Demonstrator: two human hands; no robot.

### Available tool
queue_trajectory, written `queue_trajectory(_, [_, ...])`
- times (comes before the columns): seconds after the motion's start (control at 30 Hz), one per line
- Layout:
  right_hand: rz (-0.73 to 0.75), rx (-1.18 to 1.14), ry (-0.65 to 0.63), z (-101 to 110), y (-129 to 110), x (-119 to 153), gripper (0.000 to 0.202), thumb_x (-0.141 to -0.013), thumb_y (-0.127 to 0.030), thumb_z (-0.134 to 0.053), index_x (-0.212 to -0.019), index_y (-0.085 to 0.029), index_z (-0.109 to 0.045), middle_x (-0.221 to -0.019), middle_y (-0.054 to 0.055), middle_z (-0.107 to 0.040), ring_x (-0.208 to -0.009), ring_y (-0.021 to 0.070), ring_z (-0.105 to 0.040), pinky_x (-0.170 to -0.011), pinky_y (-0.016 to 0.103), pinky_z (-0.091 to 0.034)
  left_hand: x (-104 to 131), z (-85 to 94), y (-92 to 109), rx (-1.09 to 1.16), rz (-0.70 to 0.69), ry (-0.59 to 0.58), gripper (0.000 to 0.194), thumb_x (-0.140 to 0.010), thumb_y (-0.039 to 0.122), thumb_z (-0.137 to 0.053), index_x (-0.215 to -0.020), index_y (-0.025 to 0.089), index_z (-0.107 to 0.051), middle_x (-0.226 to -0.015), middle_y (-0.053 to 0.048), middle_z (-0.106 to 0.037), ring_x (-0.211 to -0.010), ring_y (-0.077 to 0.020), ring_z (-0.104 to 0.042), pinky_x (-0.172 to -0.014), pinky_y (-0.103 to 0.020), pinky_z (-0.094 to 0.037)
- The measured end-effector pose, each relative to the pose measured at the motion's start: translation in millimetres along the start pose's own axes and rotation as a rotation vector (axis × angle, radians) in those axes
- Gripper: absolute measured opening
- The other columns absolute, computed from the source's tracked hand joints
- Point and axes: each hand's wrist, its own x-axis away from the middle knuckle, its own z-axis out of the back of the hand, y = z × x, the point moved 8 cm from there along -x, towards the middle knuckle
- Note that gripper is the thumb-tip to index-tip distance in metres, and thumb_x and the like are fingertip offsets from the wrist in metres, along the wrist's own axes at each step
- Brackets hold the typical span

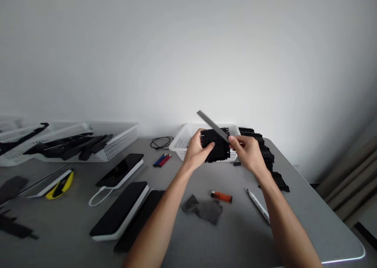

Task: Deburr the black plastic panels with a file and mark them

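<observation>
My left hand point(196, 152) grips a flat black plastic part point(217, 152) with notched edges, its thumb lying across the face. Between the thumb and fingers of my right hand point(245, 150) is a flat grey metal strip point(212, 124), which looks like a file. The strip slants up and left across the part's upper right; whether they touch, I cannot tell. Behind both hands stands a white perforated basket point(180, 139), its inside mostly hidden. More black notched parts point(266, 158) are piled to the right of my right hand.
Below the hands lie a dark rag point(203, 209), an orange lighter point(221, 196) and a white pen point(258, 206). Two more lighters point(162, 160) and a black cable point(161, 143) are further left. Phones point(120, 169), a yellow-handled cutter point(60, 184) and baskets point(118, 144) of black parts occupy the left.
</observation>
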Motion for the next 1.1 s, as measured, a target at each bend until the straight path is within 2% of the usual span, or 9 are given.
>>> queue_trajectory(0.17, [-0.01, 0.24, 0.032, -10.1, -10.7, 8.0, 0.044, -0.092, -0.049, -0.049, -0.063, -0.018, -0.062, -0.054, 0.0, -0.053, -0.051, 0.0113, -0.039, -0.052, 0.026, -0.025, 1.6, -1.1, 9.5, 0.005, -0.005, 0.002, 0.035, -0.072, 0.017, -0.066, -0.105, 0.018, -0.057, -0.101, -0.007, -0.07, -0.095, -0.0229, -0.067, -0.085, -0.035, -0.052])
queue_trajectory(0.33, [-0.039, 0.321, 0.087, -5.2, -8.0, 7.4, 0.042, -0.092, -0.048, -0.049, -0.065, -0.019, -0.063, -0.056, 0.001, -0.055, -0.051, 0.0116, -0.039, -0.05, 0.027, -0.022, 2.4, -0.2, 12.1, 0.003, 0.013, 0.005, 0.034, -0.071, 0.016, -0.066, -0.103, 0.019, -0.057, -0.097, -0.006, -0.07, -0.09, -0.0218, -0.068, -0.079, -0.033, -0.053])
queue_trajectory(0.47, [-0.037, 0.31, 0.1, -1.2, -5.5, 5.3, 0.045, -0.093, -0.048, -0.046, -0.065, -0.018, -0.064, -0.053, 0.001, -0.053, -0.049, 0.0112, -0.037, -0.05, 0.027, -0.024, 1.6, 2.9, 9.4, -0.03, 0.04, 0.031, 0.028, -0.069, 0.017, -0.067, -0.095, 0.019, -0.056, -0.087, -0.004, -0.069, -0.082, -0.0211, -0.067, -0.074, -0.032, -0.053])
queue_trajectory(0.6, [0.009, 0.266, 0.037, -8.3, -10.7, 5.7, 0.044, -0.093, -0.049, -0.048, -0.066, -0.018, -0.064, -0.053, 0.001, -0.054, -0.05, 0.0113, -0.04, -0.052, 0.026, -0.026, 2.2, 2.9, 13.8, -0.001, 0.019, 0.026, 0.034, -0.068, 0.016, -0.067, -0.1, 0.019, -0.057, -0.094, -0.005, -0.069, -0.087, -0.0211, -0.067, -0.078, -0.033, -0.053])
queue_trajectory(0.77, [-0.031, 0.32, 0.095, -0.8, -8.5, 5.8, 0.045, -0.093, -0.048, -0.048, -0.061, -0.019, -0.06, -0.054, 0.0, -0.052, -0.05, 0.0111, -0.036, -0.051, 0.026, -0.023, 3.1, 4.8, 14.7, -0.033, 0.039, 0.033, 0.03, -0.068, 0.016, -0.067, -0.095, 0.019, -0.056, -0.085, -0.002, -0.067, -0.08, -0.0197, -0.066, -0.073, -0.031, -0.052])
queue_trajectory(0.97, [-0.002, 0.278, 0.065, -3.6, -12.8, 5.7, 0.045, -0.094, -0.048, -0.047, -0.063, -0.018, -0.06, -0.054, 0.0, -0.052, -0.05, 0.0109, -0.036, -0.05, 0.026, -0.023, 3.4, 3.2, 17.9, -0.032, 0.006, 0.033, 0.033, -0.069, 0.016, -0.066, -0.099, 0.02, -0.055, -0.09, -0.003, -0.068, -0.085, -0.0201, -0.067, -0.076, -0.031, -0.052])
queue_trajectory(1.1, [-0.042, 0.302, 0.079, -3.7, -10.5, 6.9, 0.046, -0.094, -0.049, -0.046, -0.061, -0.019, -0.058, -0.052, 0.0, -0.05, -0.049, 0.0114, -0.034, -0.05, 0.027, -0.022, 5.5, 2.0, 19.4, -0.03, 0.018, 0.032, 0.029, -0.068, 0.017, -0.066, -0.094, 0.02, -0.053, -0.082, -0.001, -0.066, -0.079, -0.019, -0.066, -0.07, -0.028, -0.051])
